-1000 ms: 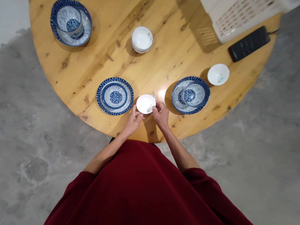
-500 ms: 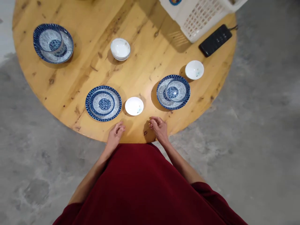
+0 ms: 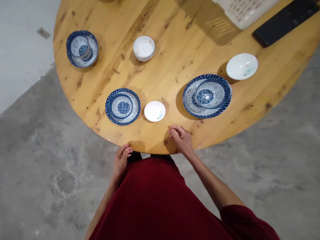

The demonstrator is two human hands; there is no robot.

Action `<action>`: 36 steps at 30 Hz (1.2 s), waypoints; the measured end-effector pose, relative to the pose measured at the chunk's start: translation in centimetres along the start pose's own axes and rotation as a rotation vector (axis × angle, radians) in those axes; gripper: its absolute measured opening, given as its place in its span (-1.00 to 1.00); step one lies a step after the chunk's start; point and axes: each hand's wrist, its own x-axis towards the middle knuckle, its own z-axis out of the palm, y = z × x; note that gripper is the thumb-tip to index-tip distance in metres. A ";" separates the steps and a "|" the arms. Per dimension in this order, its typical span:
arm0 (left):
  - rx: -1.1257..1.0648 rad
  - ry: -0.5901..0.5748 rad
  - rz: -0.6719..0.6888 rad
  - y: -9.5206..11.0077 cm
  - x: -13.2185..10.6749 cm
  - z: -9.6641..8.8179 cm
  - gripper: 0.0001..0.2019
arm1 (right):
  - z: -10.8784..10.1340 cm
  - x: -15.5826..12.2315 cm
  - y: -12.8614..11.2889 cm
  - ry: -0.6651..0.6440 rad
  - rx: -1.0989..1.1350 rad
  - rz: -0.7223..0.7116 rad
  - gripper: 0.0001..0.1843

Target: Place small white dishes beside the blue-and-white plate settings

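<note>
My left hand [image 3: 123, 156] is at the table's front edge, its fingers curled together with nothing in them. Over the tabletop, my right hand [image 3: 182, 138] has loosely closed fingers and holds nothing visible. Between and beyond the hands stands a small white bowl [image 3: 154, 111]. To its left, a blue-patterned dish rests on a blue-rimmed plate [image 3: 136, 108]. Beyond my right hand, a glassy-looking blue-patterned bowl [image 3: 216, 93] sits on another blue-rimmed plate [image 3: 189, 106]. A second white bowl [image 3: 242, 66] stands right of that plate.
Small white bowls [image 3: 144, 48] are stacked mid-table. Far left, a patterned bowl [image 3: 79, 46] sits in a larger blue-rimmed dish [image 3: 93, 58]. A white plastic basket [image 3: 246, 13] and a black phone-like device [image 3: 285, 21] lie at the back right of the round wooden table [image 3: 160, 75].
The view has shifted, so the table appears moved and tilted. My left hand has drawn back to the table edge; my right hand stays over the tabletop. The dishes keep their arrangement.
</note>
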 end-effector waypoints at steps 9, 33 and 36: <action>-0.045 -0.084 0.146 -0.1 2.3 -2.7 -0.43 | 0.1 -4.2 0.2 0.223 -0.025 0.043 -0.58; -0.268 0.171 0.221 -8.2 9.2 -31.3 -0.35 | 31.6 -13.0 -6.2 -0.103 0.044 -0.083 -0.59; -0.220 0.132 0.260 -5.9 11.4 -31.8 -0.35 | 33.8 -11.5 -6.7 -0.109 0.069 -0.060 -0.57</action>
